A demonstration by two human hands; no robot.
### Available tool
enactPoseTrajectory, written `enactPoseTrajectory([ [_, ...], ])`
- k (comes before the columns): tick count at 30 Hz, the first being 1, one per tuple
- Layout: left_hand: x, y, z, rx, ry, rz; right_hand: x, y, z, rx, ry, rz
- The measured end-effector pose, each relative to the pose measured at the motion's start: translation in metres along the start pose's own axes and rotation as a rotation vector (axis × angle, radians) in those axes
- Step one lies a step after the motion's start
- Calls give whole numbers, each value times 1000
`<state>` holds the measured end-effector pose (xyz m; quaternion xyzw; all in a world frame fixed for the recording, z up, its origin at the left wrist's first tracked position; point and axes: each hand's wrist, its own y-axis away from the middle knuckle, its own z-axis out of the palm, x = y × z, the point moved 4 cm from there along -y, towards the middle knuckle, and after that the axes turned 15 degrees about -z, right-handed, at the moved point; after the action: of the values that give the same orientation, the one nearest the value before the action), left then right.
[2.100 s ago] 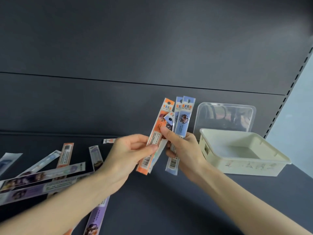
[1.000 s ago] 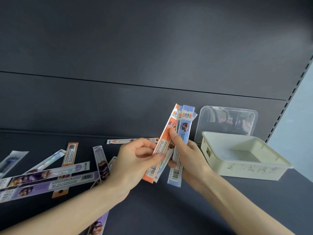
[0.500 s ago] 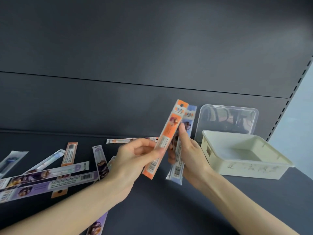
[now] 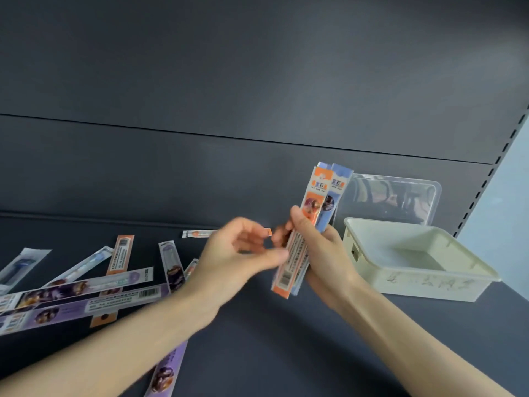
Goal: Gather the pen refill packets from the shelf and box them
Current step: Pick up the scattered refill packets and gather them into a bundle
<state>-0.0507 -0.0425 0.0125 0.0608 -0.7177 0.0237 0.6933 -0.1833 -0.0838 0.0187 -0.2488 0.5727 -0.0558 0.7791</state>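
Clasping a bundle of pen refill packets (image 4: 315,207) upright, right grip (image 4: 326,262) hovers just left of the cream box (image 4: 429,285); left grip (image 4: 237,259), blurred, loosely curled, holds nothing; loose packets (image 4: 123,299) litter the shelf (image 4: 286,353) leftward.

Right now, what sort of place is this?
Probably a shop or stockroom: dark metal shelf with a slotted upright, pen refill packets in barcoded retail sleeves strewn across it, and a cream plastic box.

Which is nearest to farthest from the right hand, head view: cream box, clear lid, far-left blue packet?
1. cream box, just right of the right hand.
2. clear lid, standing behind the box.
3. blue packet, far left on the shelf.
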Motion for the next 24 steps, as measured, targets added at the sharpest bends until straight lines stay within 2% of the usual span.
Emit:
enactPoseTrajectory([
  [3,26,-8,-6,-13,29,88,-7,-3,1,-45,115,-87],
  [6,42,-13,10,-203,-44,110,-3,3,10,-178,253,-150],
  [8,44,-13,24,-307,-117,118,2,8,14,-243,300,-124],
  [13,47,-18,27,-394,-291,140,9,9,9,-173,267,-10],
  [15,46,-29,10,-343,-345,158,10,7,7,-148,294,-5],
  [17,35,-48,-17,-183,-474,161,12,6,4,-109,305,9],
  [19,14,-69,-44,-28,-786,119,13,3,2,-80,304,26],
  [21,-12,-83,-60,12,-1118,19,14,0,0,-72,310,34],
  [24,-29,-90,-66,35,-1317,30,15,-1,-4,-51,328,30],
])
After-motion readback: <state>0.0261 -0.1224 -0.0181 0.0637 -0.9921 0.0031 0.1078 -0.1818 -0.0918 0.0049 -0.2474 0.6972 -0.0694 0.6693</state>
